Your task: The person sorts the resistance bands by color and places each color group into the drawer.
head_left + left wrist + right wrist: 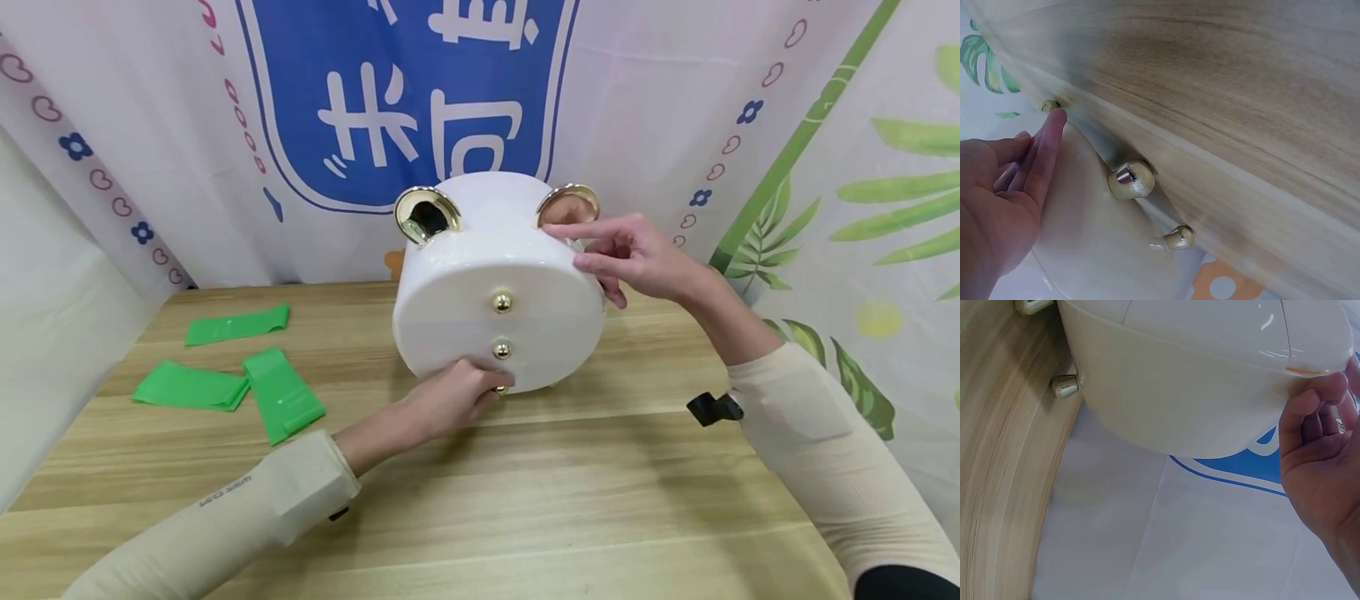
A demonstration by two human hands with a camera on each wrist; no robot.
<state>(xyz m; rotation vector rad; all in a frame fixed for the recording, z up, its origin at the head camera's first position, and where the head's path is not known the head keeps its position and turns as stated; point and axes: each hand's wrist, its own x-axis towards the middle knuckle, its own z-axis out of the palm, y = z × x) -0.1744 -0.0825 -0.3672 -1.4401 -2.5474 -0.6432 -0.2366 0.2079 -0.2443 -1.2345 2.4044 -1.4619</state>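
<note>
A glossy white rounded box (442,312) stands on the table, with round gold knobs down its front and two gold ear-shaped pieces on top. My left hand (453,396) pinches the lowest gold knob (501,389), which its fingers partly cover. The left wrist view shows that hand (1013,181) against the lower front, near short gold feet (1132,180). My right hand (645,254) touches the box's upper right edge, its index finger extended by the right ear piece (572,205) and its thumb lower on the edge. In the right wrist view that hand (1322,450) touches the box's corner.
Several flat green strips (281,396) lie at the left of the wooden table (480,508). Behind the box hangs a printed cloth (637,92) with a blue panel. Leaf patterns (892,192) cover the cloth at the right.
</note>
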